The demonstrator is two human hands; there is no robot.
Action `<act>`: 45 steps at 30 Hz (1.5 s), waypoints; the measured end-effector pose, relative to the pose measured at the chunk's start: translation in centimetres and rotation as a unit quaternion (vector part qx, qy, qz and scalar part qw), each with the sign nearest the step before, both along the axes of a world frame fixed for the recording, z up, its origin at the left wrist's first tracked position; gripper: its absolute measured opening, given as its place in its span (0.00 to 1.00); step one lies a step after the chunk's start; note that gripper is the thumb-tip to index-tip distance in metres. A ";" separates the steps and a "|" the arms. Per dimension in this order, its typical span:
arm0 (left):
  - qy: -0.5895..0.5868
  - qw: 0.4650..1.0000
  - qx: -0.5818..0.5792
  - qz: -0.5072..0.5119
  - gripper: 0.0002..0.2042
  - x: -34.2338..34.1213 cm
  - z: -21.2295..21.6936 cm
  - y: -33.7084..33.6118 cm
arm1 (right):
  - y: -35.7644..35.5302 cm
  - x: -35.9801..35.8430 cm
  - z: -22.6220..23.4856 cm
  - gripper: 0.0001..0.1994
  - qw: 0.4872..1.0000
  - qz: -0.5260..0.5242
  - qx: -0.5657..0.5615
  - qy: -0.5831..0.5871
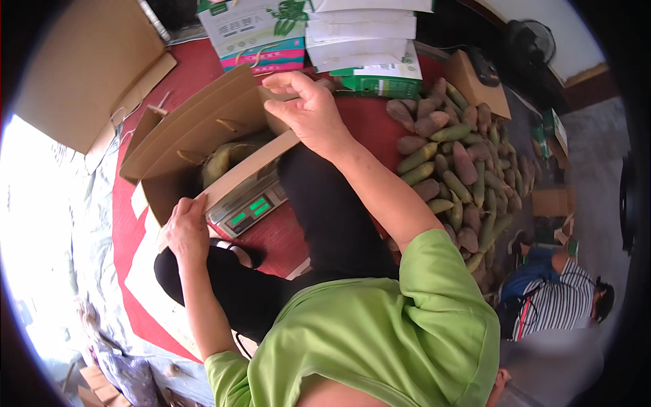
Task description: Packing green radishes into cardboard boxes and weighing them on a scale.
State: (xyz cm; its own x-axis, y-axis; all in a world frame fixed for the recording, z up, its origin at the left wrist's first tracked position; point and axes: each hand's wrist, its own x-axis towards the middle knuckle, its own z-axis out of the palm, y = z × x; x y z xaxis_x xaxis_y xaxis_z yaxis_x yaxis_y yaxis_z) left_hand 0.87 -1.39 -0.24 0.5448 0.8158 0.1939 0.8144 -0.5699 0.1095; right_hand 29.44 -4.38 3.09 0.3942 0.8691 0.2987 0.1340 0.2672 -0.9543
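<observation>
An open brown cardboard box (pixel 173 152) rests on a digital scale (pixel 252 211) with a lit green display. Inside it lie some pale green, long vegetables (pixel 218 165), partly hidden by the walls and raised flaps. My left hand (pixel 188 229) grips the box's near left corner, fingers over the edge. At the right end of the box, my right hand (pixel 313 115) hovers with thumb and fingers apart, holding nothing that I can see. It is close to the right end flap; whether it touches the cardboard I cannot tell.
To the right is a large heap of green and reddish root vegetables (pixel 468 169) on the red mat (pixel 366 129). Printed cartons (pixel 254 30) and white folded boxes (pixel 359 37) stand at the back. A big cardboard sheet (pixel 88 68) stands far left. Another person (pixel 553 298) is at far right.
</observation>
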 end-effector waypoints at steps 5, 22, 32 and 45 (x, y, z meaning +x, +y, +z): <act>-0.023 1.000 -0.003 0.009 0.13 0.3 0.4 -0.2 | -4.6 5.0 -5.1 0.11 0.995 -0.096 -0.015 -0.018; -0.043 0.999 -0.013 -0.022 0.12 0.2 -0.9 0.1 | -25.0 3.8 -30.8 0.18 0.829 0.033 -0.522 -0.200; -0.033 0.999 0.008 -0.024 0.13 0.1 -1.3 -0.1 | -29.8 2.7 -33.2 0.17 0.801 0.018 -0.581 -0.142; -0.010 0.999 0.015 -0.031 0.12 -0.3 -2.4 0.9 | -33.9 8.0 -34.6 0.13 0.773 -0.107 -0.605 -0.158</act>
State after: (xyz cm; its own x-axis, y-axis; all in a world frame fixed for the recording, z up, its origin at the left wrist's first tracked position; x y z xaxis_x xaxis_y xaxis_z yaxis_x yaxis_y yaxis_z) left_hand 0.55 -0.53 -2.62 0.5902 0.7739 0.2299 0.7747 -0.6230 0.1081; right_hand 37.44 -38.25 -31.47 0.6406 0.5130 -0.5714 0.3289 -0.8557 -0.3995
